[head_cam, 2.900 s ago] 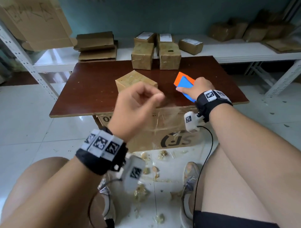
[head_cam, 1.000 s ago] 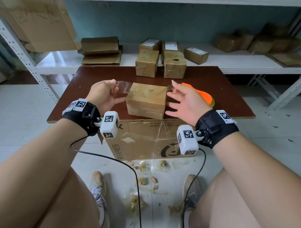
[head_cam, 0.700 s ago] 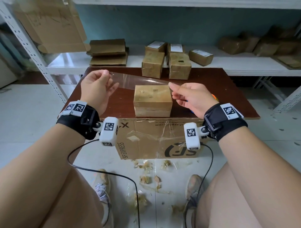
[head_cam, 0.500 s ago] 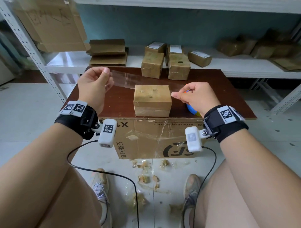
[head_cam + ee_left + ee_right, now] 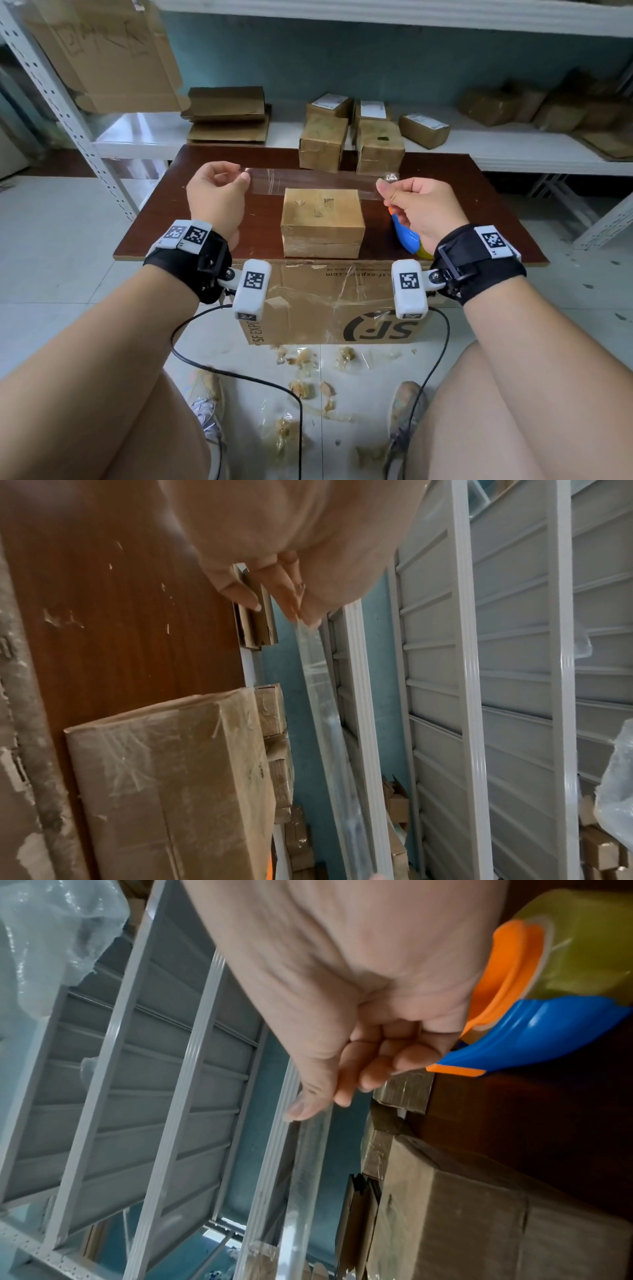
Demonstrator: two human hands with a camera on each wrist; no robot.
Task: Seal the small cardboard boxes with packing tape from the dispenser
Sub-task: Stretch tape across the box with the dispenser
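Tape strip [image 5: 310, 181] stretched above box [image 5: 322, 219] near bench front edge, my left hand [image 5: 215, 195] and right hand [image 5: 419, 205] each pinching one end; slack could fold it onto itself, or skewed landing miss seam

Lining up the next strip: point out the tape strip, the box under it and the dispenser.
tape strip [image 5: 310, 181]: head view, middle of the clear span between both hands.
box [image 5: 322, 210]: head view, centre of its top face.
dispenser [image 5: 534, 1031]: right wrist view, blue body beside the fingers.

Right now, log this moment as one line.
left hand pinches tape strip | right hand pinches other end | strip above box | dispenser on table
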